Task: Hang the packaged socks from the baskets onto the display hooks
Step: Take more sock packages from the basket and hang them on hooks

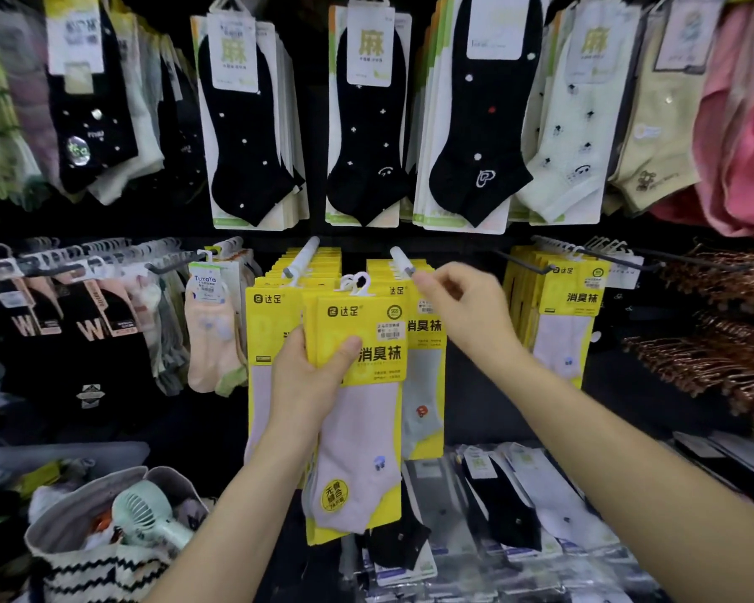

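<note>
Sock wall in a shop, seen from above my two hands. My left hand (305, 376) grips a yellow card packet of pale lilac socks (358, 428) by its upper half, thumb curled across the front and fingers behind. It may be a small stack; I cannot tell how many. The packet is held up at the centre of the view, just in front of rows of matching yellow packets (266, 332). Its white plastic hanger loop (360, 282) sits at the top, left of and just below the tip of a white plastic display hook (401, 259). My right hand (466, 306) reaches to that tip; thumb and forefinger look pinched on it, though blur softens them.

I judge the packet light: the card fairly stiff yet bendable, the sock soft and floppy below, the wrap a little slick. The best hold is the stiff card near the top, so the loop can be steered.

Near left, a grey fabric basket with a black-and-white zigzag band (83, 563) holds a mint-green handheld fan (149, 511) and crumpled items I cannot identify. Near right, low down, lie clear-wrapped sock packs (497, 507).
</note>
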`<action>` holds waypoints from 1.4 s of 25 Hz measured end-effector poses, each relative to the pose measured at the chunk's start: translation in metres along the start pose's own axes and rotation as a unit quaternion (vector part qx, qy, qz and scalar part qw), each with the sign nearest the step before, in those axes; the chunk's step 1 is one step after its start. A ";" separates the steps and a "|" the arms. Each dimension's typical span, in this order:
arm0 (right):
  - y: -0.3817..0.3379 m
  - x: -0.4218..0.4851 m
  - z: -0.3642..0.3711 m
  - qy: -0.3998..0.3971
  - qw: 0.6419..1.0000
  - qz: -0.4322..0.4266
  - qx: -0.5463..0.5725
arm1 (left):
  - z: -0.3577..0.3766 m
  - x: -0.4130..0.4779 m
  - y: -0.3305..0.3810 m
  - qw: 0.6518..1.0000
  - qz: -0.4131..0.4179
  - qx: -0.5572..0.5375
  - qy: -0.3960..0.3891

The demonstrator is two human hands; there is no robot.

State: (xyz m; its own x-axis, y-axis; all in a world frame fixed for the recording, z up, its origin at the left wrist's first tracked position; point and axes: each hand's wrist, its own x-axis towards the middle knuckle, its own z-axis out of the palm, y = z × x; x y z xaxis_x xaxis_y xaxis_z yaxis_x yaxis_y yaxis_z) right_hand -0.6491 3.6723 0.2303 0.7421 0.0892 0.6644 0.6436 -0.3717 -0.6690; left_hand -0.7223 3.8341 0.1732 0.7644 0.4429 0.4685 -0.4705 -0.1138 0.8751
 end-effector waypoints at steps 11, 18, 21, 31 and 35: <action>0.027 -0.009 -0.019 -0.057 0.980 0.172 0.088 | 0.023 -0.004 -0.007 1.000 -0.009 -0.010 -0.004; 0.034 0.014 0.001 -0.028 0.981 0.185 0.051 | -0.019 0.017 0.001 0.998 0.032 0.035 0.052; 0.037 0.019 0.014 -0.014 0.984 0.177 0.014 | -0.025 0.021 0.003 0.997 0.032 0.069 0.025; 0.037 0.004 0.000 0.029 0.989 0.148 -0.002 | 0.009 0.010 -0.005 0.998 -0.020 0.052 -0.018; 0.022 -0.015 0.000 -0.099 0.989 0.102 0.039 | 0.030 -0.001 -0.003 0.999 -0.022 0.014 -0.033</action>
State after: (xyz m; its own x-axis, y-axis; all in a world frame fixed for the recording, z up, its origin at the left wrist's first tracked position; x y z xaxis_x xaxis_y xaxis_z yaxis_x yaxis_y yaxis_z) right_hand -0.6462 3.6631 0.2052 0.8752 0.2013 0.4398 0.4833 -0.3280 -0.8117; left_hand -0.7082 3.8068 0.1733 0.8113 0.3893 0.4361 -0.4245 -0.1208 0.8974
